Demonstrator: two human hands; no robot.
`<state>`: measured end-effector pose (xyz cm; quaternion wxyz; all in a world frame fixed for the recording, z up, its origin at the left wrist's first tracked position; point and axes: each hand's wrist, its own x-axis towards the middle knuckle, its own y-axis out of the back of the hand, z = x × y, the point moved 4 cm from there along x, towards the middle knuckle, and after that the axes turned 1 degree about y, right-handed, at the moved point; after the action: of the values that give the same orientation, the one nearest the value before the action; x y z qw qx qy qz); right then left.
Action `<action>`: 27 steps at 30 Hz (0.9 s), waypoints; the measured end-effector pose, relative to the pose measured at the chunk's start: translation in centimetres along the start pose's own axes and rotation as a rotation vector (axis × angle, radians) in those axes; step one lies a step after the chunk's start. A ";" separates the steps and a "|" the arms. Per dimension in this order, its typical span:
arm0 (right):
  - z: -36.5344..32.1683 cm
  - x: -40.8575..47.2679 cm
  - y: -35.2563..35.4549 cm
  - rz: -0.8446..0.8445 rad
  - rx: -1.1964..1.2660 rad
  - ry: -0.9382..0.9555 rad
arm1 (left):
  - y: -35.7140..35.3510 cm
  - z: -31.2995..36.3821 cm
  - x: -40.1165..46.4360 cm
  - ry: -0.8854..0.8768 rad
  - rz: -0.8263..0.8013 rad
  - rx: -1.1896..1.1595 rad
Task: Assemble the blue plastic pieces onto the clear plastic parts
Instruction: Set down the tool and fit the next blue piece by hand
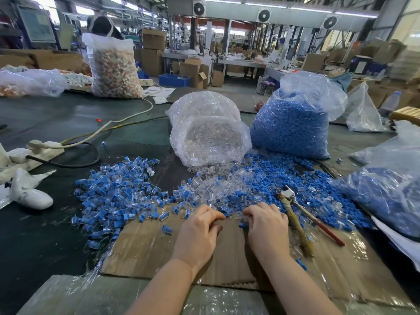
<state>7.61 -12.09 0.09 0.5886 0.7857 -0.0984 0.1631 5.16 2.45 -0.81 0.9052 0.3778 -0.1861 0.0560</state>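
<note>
Cardboard bench (145, 251): my left hand (200, 233) and right hand (268, 228) curled, pinching small bits; clear parts (211, 194) just beyond fingertips, blue pieces (268, 178) far-right, nearer right hand.

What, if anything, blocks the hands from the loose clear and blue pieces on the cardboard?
Nothing visible does. The left hand and right hand already rest at the near edge of the clear parts and blue pieces. The pliers lie off to the right, beside the right hand.

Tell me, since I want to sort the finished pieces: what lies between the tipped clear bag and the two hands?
In the head view, a loose heap of clear plastic parts mixed with blue plastic pieces spills from the tipped clear plastic bag down to the left hand and right hand.
</note>
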 end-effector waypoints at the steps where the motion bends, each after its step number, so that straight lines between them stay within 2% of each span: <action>1: 0.0 0.0 0.2 0.007 -0.003 0.002 | 0.0 0.0 0.0 0.001 0.008 0.000; 7: -0.6 -0.9 1.3 0.134 0.047 0.068 | 0.1 -0.1 -0.1 0.021 0.029 -0.003; 11: -0.3 -1.1 0.5 -0.003 -0.059 0.053 | 0.0 -0.2 -0.1 0.027 0.011 0.020; 15: 0.0 -1.1 0.1 -0.045 -0.079 0.027 | -0.1 -0.3 -0.1 0.027 0.001 0.043; 21: -0.2 -1.8 0.6 0.059 -0.006 0.008 | -0.1 -0.4 0.2 0.056 0.007 0.014; 27: 0.3 -2.2 0.7 0.145 0.162 -0.001 | -0.2 -0.6 0.9 0.204 0.008 -0.122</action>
<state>5.36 -12.60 -0.21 0.5098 0.8216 -0.1417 0.2123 6.25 2.71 -0.95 0.9405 0.3137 -0.0976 0.0862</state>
